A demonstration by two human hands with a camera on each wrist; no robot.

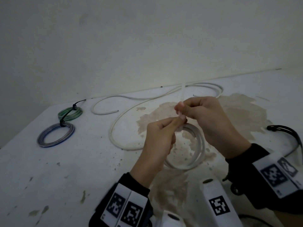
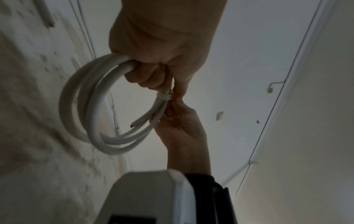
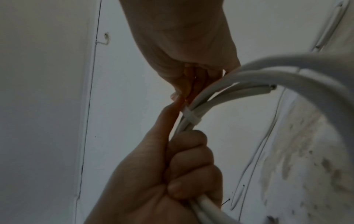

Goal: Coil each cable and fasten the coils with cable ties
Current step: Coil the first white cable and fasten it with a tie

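The right hand [image 3: 172,174] grips the white cable coil [image 2: 91,106] in its fist, held above the desk [image 1: 82,161] near its front edge. Just beside that fist, a white cable tie [image 3: 190,116] is already wrapped across the strands. The left hand [image 1: 157,141] pinches at the tie's head, and the tie's free tail [image 1: 182,90] points up and away from both hands, so the pull should follow this axis. 2 tied coils, green [image 1: 70,113] and blue [image 1: 55,134], lie near the left edge; 2 loose white cables [image 1: 131,102] remain at the back.

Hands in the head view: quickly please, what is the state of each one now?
Left hand: closed, gripping the white cable coil.
Right hand: closed, pinching the cable tie on that coil.
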